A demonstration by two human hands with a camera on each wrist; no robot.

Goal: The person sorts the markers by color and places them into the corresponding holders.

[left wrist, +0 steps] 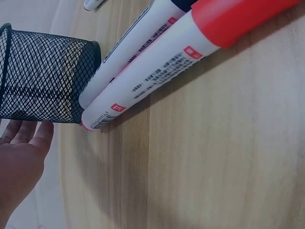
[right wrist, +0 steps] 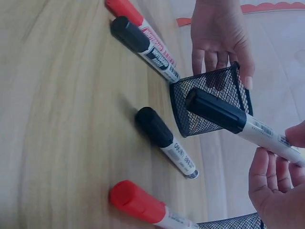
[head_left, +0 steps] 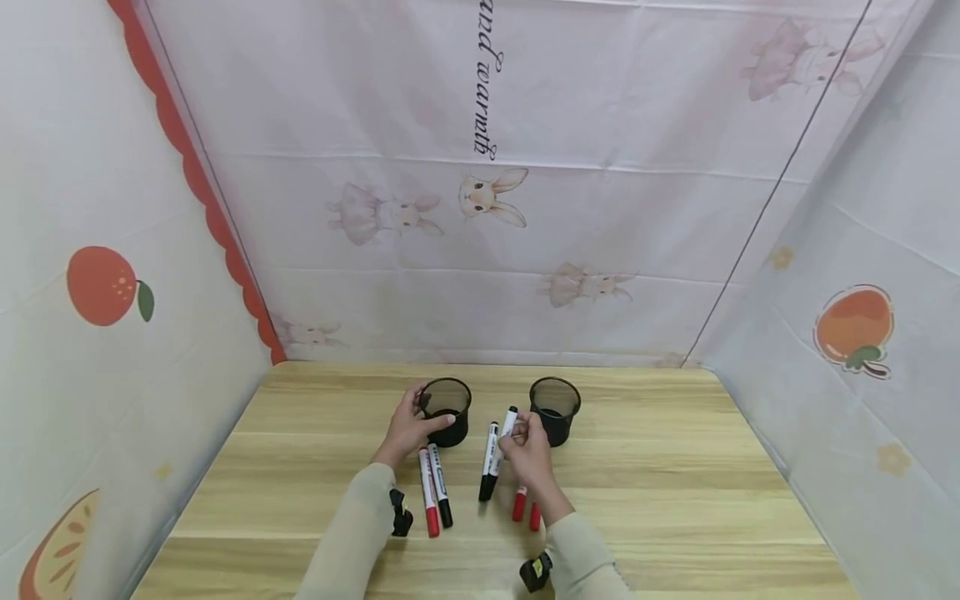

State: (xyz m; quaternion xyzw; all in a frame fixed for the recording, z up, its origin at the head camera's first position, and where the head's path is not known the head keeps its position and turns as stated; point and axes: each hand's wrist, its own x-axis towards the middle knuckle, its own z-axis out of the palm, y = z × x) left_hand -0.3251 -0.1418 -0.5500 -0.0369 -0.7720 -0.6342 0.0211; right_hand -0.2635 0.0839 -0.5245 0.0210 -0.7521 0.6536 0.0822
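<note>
My left hand grips a black mesh pen cup at its left side, the thumb over the near side and the other fingers round the wall. Between thumb and fingers, my right hand pinches a white marker with a black cap, raised above the table with its cap pointing down. Close by lies a second black-capped marker on the table. Two red-capped markers lie partly hidden beneath the right hand. At that hand's far side stands another mesh pen cup.
In front of the left cup, a red-capped marker and a black-capped marker lie side by side. The wooden table meets printed cloth walls at the back and both sides.
</note>
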